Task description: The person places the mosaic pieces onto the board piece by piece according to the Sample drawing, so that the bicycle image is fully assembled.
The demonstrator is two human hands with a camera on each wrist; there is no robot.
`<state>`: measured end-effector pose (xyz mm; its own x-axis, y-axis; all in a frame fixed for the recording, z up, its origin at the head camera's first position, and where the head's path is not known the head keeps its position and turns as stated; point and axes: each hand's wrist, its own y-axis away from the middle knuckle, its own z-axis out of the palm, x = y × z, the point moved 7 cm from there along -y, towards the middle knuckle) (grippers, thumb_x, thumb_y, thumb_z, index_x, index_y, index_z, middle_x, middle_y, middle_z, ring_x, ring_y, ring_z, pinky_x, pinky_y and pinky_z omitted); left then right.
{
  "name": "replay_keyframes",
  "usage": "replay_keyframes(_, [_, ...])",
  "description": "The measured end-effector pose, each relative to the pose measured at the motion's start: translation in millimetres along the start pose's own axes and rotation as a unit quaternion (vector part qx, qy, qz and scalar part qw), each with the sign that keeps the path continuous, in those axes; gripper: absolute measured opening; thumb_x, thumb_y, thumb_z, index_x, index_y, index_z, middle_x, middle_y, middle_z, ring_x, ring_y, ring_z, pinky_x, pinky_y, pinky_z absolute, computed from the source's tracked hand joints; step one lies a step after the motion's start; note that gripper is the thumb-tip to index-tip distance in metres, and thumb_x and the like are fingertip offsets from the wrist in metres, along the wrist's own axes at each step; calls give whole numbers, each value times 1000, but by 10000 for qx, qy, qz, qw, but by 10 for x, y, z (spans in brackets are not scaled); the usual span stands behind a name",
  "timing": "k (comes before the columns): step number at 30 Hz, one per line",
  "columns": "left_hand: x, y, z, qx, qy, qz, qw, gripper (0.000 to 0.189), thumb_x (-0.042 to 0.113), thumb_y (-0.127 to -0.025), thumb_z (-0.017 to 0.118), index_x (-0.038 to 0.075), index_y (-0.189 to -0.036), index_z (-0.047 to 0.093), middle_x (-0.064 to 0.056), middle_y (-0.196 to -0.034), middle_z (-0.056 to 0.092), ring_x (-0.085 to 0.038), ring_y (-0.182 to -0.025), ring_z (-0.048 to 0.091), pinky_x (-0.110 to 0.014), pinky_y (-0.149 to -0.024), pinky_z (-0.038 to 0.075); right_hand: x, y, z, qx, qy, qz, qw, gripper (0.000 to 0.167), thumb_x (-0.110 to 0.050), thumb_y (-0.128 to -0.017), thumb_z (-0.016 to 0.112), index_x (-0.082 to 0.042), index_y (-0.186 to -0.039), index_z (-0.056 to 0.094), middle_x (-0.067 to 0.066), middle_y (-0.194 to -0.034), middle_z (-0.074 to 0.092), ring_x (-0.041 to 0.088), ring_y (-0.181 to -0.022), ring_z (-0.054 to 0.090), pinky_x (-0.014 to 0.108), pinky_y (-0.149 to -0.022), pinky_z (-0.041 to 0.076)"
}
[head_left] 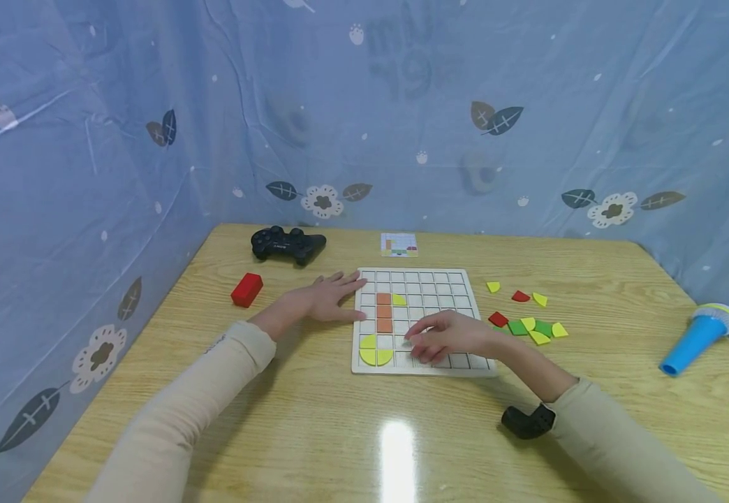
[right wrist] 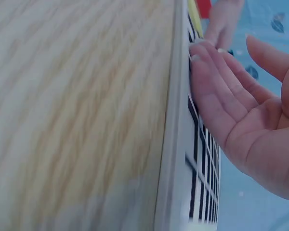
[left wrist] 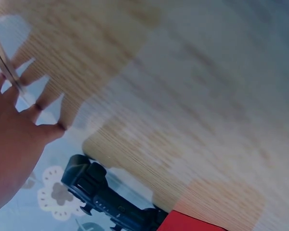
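Left hand splaying fingers at grid board's edge; right hand hanging loose-fingered over board, orange pieces lying between hands

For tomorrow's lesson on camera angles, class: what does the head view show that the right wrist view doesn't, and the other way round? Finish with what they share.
Only the head view: the microphone, the card and the orange squares.
Only the right wrist view: the palm of the right hand.
Both: the board, the right hand, the table and the blue cloth.
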<state>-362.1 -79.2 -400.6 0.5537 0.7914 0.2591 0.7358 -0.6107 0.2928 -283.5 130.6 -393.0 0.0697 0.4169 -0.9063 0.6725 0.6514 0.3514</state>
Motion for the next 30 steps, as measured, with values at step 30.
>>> replay_keyframes(30, [0,-3,-7,-10,13,15,10000,85,66,-91,42,24,-155,6,1,-159,-3,-30,-144,-1,-55,-111,2,432,970,-1071,1478,-417,-407,9873,56,-18,-101,51,13,-141,28,20,-125,57,17,-110,60,32,-92,47])
